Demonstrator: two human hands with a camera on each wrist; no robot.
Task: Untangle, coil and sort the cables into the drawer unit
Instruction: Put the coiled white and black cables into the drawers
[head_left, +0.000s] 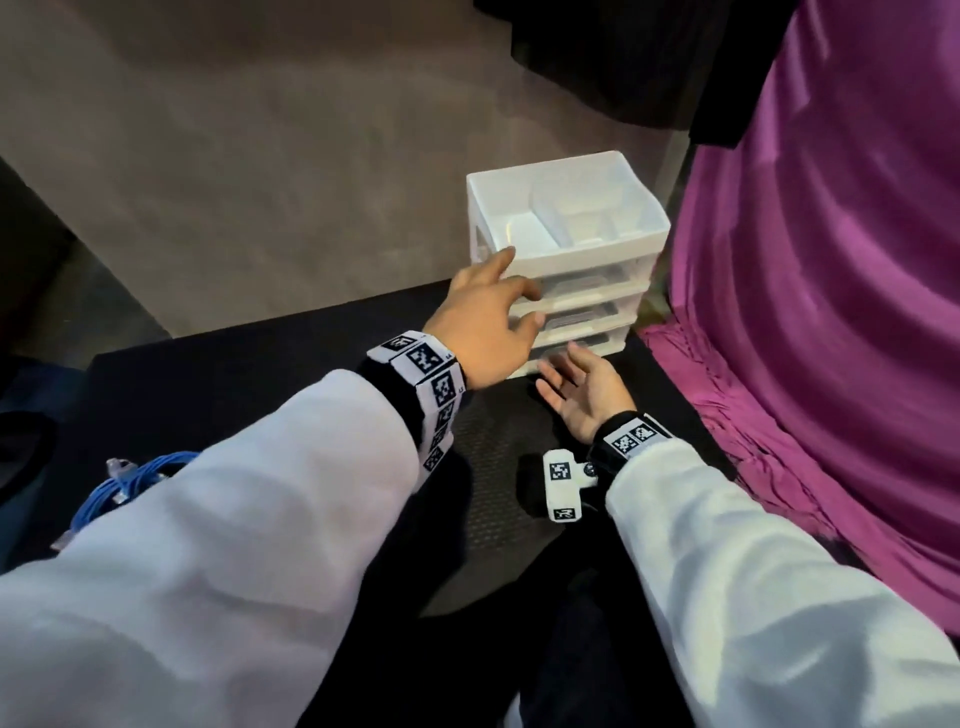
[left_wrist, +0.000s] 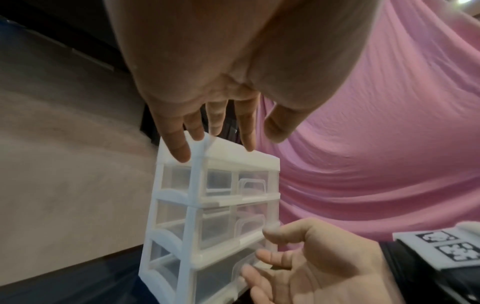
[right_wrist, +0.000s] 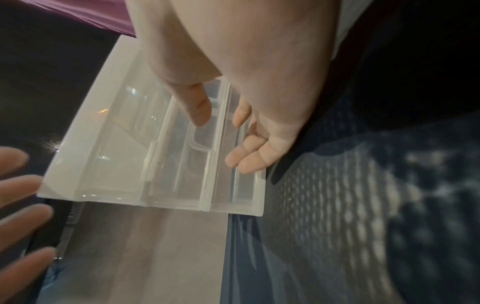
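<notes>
**Insp.:** Step in hand?

**Me:** I'm reaching for the drawer unit (head_left: 566, 249). Left hand (head_left: 485, 325) is spread and released, fingertips (left_wrist: 182, 152) at its top front corner; right hand (head_left: 582, 389) is palm-up, holding nothing, by the bottom drawer (left_wrist: 221, 273). All drawers look shut. Blue cables (head_left: 124, 483) are lying well apart, near my left sleeve.

**Insp.:** Next?

**Me:** Prob. steadying the unit, pulling a drawer open.

**Insp.:** Surroundings?

**Me:** Dark textured mat (head_left: 498, 457) on the bench, magenta cloth (head_left: 831, 312) to the right, grey floor beyond.

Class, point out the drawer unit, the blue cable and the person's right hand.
drawer unit (head_left: 566, 262): head view, front rim of its top tray.
blue cable (head_left: 111, 488): head view, the bundled loops.
right hand (head_left: 587, 392): head view, open palm.
</notes>
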